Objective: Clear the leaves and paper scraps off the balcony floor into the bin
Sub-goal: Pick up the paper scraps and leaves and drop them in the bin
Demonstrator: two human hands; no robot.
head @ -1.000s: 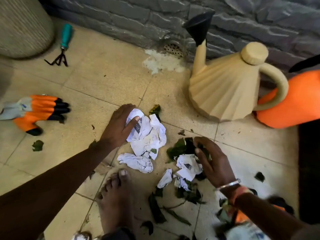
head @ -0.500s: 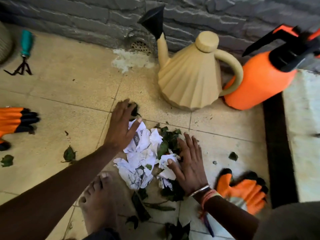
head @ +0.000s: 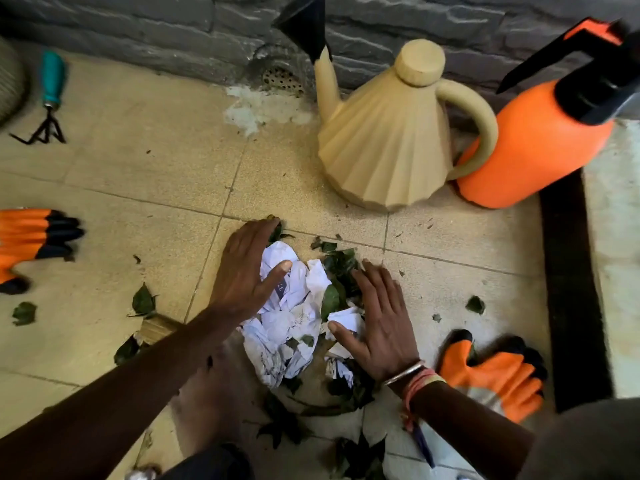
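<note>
A heap of crumpled white paper scraps [head: 290, 323] mixed with dark green leaves [head: 337, 271] lies on the beige tiled floor [head: 138, 174], low in the middle of the view. My left hand [head: 247, 271] lies flat with straight fingers on the heap's left side, thumb across the paper. My right hand [head: 382, 317] presses flat against the heap's right side, fingers pointing away from me. Loose leaves [head: 143, 301] lie apart to the left, and another small leaf [head: 475, 304] to the right. No bin is in view.
A beige watering can [head: 384, 140] and an orange pressure sprayer [head: 540, 140] stand by the grey stone wall. Orange gloves lie at the left edge [head: 31, 240] and lower right [head: 495, 375]. A teal-handled hand rake [head: 50, 95] lies far left. My bare foot [head: 207, 403] is beside the heap.
Both hands have drawn the paper and leaves closer together into one heap. The view has swung right, bringing the sprayer and the right glove into sight.
</note>
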